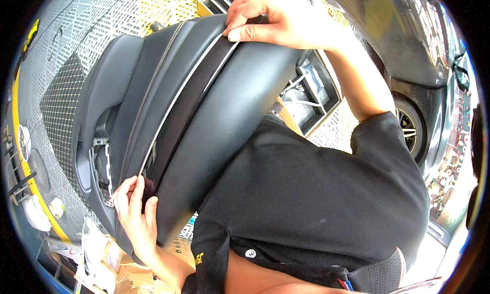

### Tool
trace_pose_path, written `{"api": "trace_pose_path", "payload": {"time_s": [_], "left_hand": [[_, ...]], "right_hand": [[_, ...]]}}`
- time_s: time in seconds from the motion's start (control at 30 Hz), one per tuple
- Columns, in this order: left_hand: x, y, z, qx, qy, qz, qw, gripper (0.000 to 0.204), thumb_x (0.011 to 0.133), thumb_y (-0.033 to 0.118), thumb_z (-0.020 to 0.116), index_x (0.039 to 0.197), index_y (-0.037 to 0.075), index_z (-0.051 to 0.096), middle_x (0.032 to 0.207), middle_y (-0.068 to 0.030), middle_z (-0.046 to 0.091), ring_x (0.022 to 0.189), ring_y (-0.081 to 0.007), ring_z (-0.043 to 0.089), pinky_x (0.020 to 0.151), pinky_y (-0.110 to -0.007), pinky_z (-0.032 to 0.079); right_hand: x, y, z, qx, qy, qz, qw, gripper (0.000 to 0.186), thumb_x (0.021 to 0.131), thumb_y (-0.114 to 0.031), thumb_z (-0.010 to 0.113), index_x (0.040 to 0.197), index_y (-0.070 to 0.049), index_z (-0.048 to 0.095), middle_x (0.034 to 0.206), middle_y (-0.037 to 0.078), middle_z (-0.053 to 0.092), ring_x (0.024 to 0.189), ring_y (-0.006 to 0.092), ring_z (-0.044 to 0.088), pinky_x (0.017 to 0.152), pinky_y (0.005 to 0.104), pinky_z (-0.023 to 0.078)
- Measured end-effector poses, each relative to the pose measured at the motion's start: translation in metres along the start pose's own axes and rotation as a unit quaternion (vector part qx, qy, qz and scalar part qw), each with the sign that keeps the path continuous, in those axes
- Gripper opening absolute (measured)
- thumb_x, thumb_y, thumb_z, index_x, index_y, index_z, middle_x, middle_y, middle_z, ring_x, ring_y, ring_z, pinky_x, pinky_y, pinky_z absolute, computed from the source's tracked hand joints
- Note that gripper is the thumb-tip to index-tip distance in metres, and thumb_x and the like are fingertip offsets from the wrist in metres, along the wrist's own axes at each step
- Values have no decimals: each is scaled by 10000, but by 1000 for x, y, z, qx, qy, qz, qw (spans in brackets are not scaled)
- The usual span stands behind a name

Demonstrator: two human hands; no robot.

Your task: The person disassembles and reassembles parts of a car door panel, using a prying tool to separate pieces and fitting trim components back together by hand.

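A black car door panel [240,84] lies slantwise before me, with padded leather-like sections and a pale stitched seam. Along it runs a long dark trim strip [186,107] with thin silvery edges. At the strip's far end my right hand [273,23] is closed, thumb and fingers pinching its tip against the panel. Lower down, my left hand [137,212] grips the near end between thumb and fingers. A gap with small fittings shows beside the strip close to the left fingers. The panel's handle recess [102,156] is open, with a pale bracket inside.
Close by on the right stands a dark car, its wheel [408,128] visible. A compartmented box [316,92] sits behind the panel. Cardboard [140,276] and plastic wrapping [97,248] lie at the lower left. A yellow line [46,212] crosses the patterned floor [102,23].
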State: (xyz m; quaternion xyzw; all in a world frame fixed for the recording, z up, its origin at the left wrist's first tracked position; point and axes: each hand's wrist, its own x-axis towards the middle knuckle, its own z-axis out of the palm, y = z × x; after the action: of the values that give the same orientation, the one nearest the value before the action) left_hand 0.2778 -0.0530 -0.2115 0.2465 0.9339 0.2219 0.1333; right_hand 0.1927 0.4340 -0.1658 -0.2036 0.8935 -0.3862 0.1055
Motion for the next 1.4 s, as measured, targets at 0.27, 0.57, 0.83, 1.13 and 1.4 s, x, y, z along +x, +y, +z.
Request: {"api": "trace_pose_path", "payload": {"time_s": [0.27, 0.57, 0.83, 1.13, 1.4], "left_hand": [[59, 37, -2, 102, 46, 138, 984, 478, 828, 270, 864, 1233, 41, 756, 1411, -108, 670, 1319, -362, 612, 1103, -490, 487], [152, 94, 64, -35, -18, 326, 945, 901, 903, 432, 803, 1556, -89, 464, 1670, -275, 406, 1581, -434, 357, 1303, -534, 288], [146, 100, 76, -89, -40, 318, 943, 992, 843, 467, 846, 1558, -99, 454, 1670, -291, 396, 1573, -458, 358, 1301, -550, 284], [143, 100, 83, -73, -13, 302, 951, 1007, 818, 464, 857, 1554, -95, 457, 1674, -278, 393, 1565, -450, 369, 1296, -553, 292], [46, 84, 47, 73, -49, 97, 991, 1228, 671, 542, 908, 1597, -82, 397, 1714, -280, 342, 1600, -469, 305, 1301, -635, 214]], "right_hand": [[39, -6, -9, -62, -89, 265, 958, 606, 887, -327, 904, 1347, -16, 661, 1296, 147, 706, 1207, 235, 661, 1025, 378, 545], [41, 52, 2, 240, -196, 397, 864, 1041, 848, -353, 927, 1651, 11, 375, 1537, 206, 586, 1341, 255, 633, 1124, 371, 528], [27, 33, 15, 189, -140, 403, 884, 1071, 770, -340, 977, 1593, 67, 425, 1445, 241, 647, 1237, 295, 705, 1029, 415, 606], [30, 43, 20, 177, -138, 427, 876, 1041, 798, -328, 964, 1602, 46, 419, 1459, 266, 608, 1275, 317, 664, 1057, 401, 585], [19, 26, 20, 170, -100, 386, 901, 1118, 774, -462, 935, 1625, 34, 406, 1479, 263, 596, 1290, 312, 662, 1079, 385, 560]]}}
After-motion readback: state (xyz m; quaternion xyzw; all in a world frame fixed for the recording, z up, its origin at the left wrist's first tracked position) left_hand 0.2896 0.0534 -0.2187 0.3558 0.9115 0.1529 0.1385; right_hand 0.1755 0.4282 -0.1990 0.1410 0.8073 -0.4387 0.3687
